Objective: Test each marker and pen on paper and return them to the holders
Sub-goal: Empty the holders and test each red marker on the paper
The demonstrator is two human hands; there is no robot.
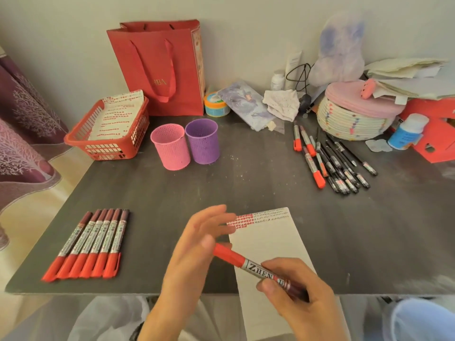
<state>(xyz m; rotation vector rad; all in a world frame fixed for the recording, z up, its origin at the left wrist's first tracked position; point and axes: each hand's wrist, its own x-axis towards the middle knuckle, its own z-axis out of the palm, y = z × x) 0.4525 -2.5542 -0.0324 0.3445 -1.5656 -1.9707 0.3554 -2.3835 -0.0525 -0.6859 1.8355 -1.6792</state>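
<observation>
My right hand (298,294) grips a red-capped marker (242,263) by its barrel above a white sheet of paper (268,244) with red test marks along its top edge. My left hand (197,244) is open with its fingers spread, and its palm touches the cap end of the marker. A row of several red-capped markers (91,244) lies at the table's front left. More red markers and black pens (330,158) lie loose at the back right. A pink holder (171,147) and a purple holder (203,141) stand side by side mid-table, nothing showing above their rims.
A red basket (108,148) with marked paper sits back left, a red gift bag (162,67) behind the holders. A woven bowl with pink lid (354,119), bottles, cloth and stacked papers crowd the back right. The dark table's front edge (98,290) runs just before my lap.
</observation>
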